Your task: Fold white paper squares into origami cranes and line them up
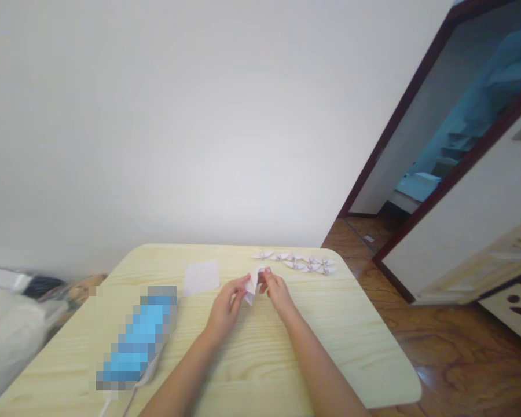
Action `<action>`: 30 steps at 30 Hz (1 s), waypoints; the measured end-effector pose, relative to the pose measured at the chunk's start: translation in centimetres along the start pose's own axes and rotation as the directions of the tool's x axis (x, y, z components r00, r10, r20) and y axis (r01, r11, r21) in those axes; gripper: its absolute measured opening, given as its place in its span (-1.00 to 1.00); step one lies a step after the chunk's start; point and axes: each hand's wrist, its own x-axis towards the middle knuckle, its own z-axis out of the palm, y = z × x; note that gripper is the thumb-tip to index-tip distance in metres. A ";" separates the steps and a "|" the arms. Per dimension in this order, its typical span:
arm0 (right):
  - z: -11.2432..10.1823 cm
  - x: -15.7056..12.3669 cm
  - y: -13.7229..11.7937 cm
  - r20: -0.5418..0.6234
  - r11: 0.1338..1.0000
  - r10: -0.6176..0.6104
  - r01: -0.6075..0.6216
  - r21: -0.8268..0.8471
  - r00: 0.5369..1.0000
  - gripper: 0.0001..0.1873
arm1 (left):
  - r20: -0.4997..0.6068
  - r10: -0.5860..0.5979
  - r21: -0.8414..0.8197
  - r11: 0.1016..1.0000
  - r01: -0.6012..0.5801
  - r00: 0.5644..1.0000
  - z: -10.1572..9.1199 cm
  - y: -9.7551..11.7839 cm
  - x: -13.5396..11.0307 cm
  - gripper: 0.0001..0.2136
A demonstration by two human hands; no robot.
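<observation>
Your forearms reach over the pine counter. Your left grip and right grip are both closed, pinching a folded white paper between them above the counter. A square paper sheet lies just beyond and left of your left grip. A row of white origami cranes sits near the far edge. Further left lies a pixelated blue object, too blurred to identify.
</observation>
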 end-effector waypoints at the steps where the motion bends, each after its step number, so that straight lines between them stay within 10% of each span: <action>1: -0.2 0.1 -0.1 0.024 0.997 0.061 -0.062 0.050 0.998 -0.49 | 0.045 0.044 0.053 0.998 -0.047 0.998 -0.1 0.1 0.0 -0.87; 9: -1.2 0.1 -0.7 0.124 0.952 0.151 -0.178 0.250 0.981 -0.70 | 0.175 0.178 0.285 0.932 -0.223 0.968 -0.3 0.1 0.1 -0.85; 30: 0.8 -1.2 -0.3 0.110 0.985 -0.076 0.057 0.163 0.991 -0.60 | -0.126 0.190 0.376 0.917 -0.130 0.974 -0.3 -0.1 0.2 -0.79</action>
